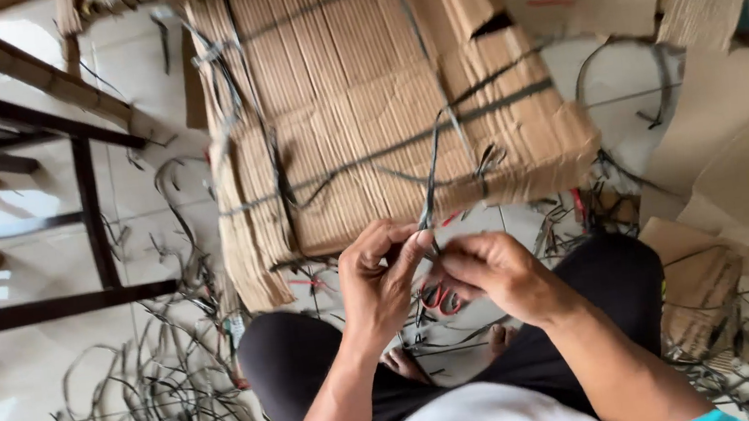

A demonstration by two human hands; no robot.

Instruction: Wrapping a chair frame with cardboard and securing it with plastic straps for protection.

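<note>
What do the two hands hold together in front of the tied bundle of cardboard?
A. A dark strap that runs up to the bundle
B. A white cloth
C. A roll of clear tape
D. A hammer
A: the left hand and right hand pinch a dark strap between their fingertips, and it runs up onto the cardboard bundle, which is bound by similar straps.

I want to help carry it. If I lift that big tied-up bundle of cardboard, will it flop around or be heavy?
The cardboard bundle would probably stay fairly stiff, since many flat sheets are stacked and bound by dark straps. It looks thick, so likely heavy for a child. Its frayed edges may bend or shed bits. Both hands are pinching one strap end.
</note>
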